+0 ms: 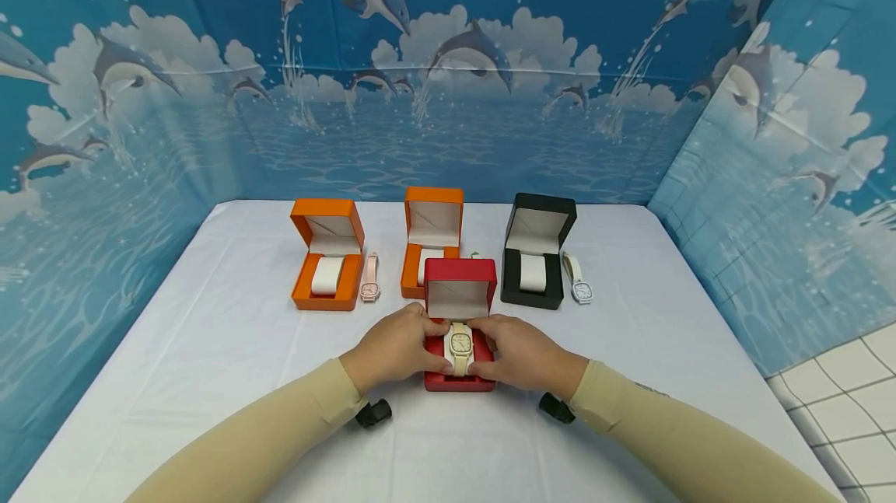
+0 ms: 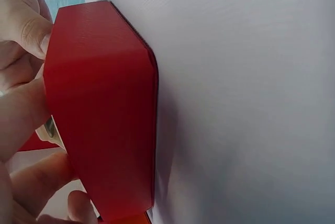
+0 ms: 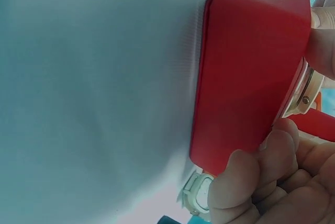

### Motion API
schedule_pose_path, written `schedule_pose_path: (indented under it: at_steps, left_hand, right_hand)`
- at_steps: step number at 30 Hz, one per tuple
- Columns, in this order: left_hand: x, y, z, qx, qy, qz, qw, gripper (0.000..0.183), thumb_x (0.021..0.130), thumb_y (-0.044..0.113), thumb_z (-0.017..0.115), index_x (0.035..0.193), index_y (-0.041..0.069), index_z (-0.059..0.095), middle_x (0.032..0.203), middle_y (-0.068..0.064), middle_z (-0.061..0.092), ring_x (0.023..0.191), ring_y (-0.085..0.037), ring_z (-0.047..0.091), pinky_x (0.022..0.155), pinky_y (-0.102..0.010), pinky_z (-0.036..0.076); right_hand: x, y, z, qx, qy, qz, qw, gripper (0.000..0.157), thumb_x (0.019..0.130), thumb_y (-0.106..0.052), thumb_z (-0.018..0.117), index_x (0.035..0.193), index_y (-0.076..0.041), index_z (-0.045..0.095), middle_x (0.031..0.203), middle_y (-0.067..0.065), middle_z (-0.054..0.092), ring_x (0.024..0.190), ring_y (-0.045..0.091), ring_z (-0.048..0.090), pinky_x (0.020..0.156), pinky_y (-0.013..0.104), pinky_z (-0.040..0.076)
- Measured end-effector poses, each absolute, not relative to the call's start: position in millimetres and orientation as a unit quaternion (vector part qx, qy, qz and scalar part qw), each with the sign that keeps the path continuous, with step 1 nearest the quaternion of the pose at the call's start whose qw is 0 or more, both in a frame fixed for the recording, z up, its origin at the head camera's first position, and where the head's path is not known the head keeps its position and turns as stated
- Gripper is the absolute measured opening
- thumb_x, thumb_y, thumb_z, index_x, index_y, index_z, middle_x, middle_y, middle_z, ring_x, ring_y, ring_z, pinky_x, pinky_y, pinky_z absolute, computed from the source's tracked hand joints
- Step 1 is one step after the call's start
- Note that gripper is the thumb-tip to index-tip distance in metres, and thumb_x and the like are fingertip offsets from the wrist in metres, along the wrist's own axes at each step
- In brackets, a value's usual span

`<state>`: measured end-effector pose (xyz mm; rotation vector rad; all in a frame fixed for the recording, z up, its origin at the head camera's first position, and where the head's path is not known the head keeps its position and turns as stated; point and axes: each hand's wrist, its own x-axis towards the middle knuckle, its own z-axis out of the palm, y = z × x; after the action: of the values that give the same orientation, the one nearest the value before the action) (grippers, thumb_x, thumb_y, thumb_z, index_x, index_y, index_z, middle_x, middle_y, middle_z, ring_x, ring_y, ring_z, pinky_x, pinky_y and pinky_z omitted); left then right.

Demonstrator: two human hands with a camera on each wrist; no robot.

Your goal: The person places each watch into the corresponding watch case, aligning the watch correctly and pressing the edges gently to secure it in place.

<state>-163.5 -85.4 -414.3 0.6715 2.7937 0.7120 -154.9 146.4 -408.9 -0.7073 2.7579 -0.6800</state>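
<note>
Currently both hands are at work on the red box [image 1: 460,384], which sits on the white tabletop [image 1: 630,270] with its lid raised. The cream watch [image 1: 460,344] is inside it, strapped around a white cushion, dial facing up.

The left hand [image 1: 395,344] comes in from the left side, its forefinger at the top of the strap and its thumb at the bottom, a modest gap between them; it grips the watch and cushion that way. The right hand [image 1: 528,351] mirrors it from the right, forefinger above and thumb below, pinching the same watch. Both wrist views show fingers bent over the box's rim, though the exact contact inside is hidden.

Behind stand the left orange box [image 1: 324,304], the middle orange box [image 1: 434,195] and the black box [image 1: 530,302], all lids up. A pink watch [image 1: 369,290] lies just beside the left orange box, and a pale watch [image 1: 580,289] lies to the right of the black one.
</note>
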Motion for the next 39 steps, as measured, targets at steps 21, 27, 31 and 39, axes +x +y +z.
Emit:
schedule_pose_path:
  at_steps: [21,27,31,39]
  left_hand:
    - [-166.8,-79.4,-413.6,0.205,0.933,0.273,0.116,0.059,0.078,0.036,0.094,0.128,0.012,0.075,0.107,-0.001,0.069,0.094,-0.014,0.057,0.081,-0.031,0.051]
    - [-170.1,-78.1,-414.8,0.193,0.925,0.301,0.13,0.056,0.076,0.032,0.096,0.123,0.011,0.073,0.104,0.001,0.068,0.096,-0.016,0.058,0.083,-0.033,0.053]
    - [-171.5,-77.6,-414.1,0.191,0.925,0.3,0.133,0.055,0.076,0.032,0.096,0.122,0.011,0.074,0.106,0.001,0.071,0.096,-0.016,0.059,0.083,-0.034,0.054]
    - [-171.5,-76.8,-412.0,0.186,0.929,0.288,0.137,0.055,0.075,0.033,0.096,0.123,0.013,0.076,0.112,0.0,0.075,0.099,-0.016,0.061,0.086,-0.036,0.054]
  right_hand:
    - [-156.0,138.8,-406.3,-0.175,0.942,-0.255,0.127,0.059,0.081,-0.027,0.092,0.133,-0.011,0.067,0.114,-0.002,0.071,0.099,0.014,0.061,0.085,0.031,0.06]
    - [-155.1,136.2,-405.6,-0.167,0.942,-0.258,0.133,0.057,0.081,-0.026,0.091,0.131,-0.012,0.066,0.111,-0.003,0.07,0.097,0.014,0.06,0.082,0.031,0.058]
    - [-155.3,135.9,-405.1,-0.163,0.943,-0.257,0.135,0.056,0.08,-0.026,0.091,0.129,-0.013,0.066,0.11,-0.004,0.07,0.096,0.014,0.06,0.081,0.031,0.058]
    - [-156.4,135.0,-403.9,-0.153,0.94,-0.266,0.146,0.058,0.08,-0.027,0.092,0.131,-0.014,0.067,0.109,-0.004,0.069,0.095,0.014,0.06,0.08,0.03,0.058]
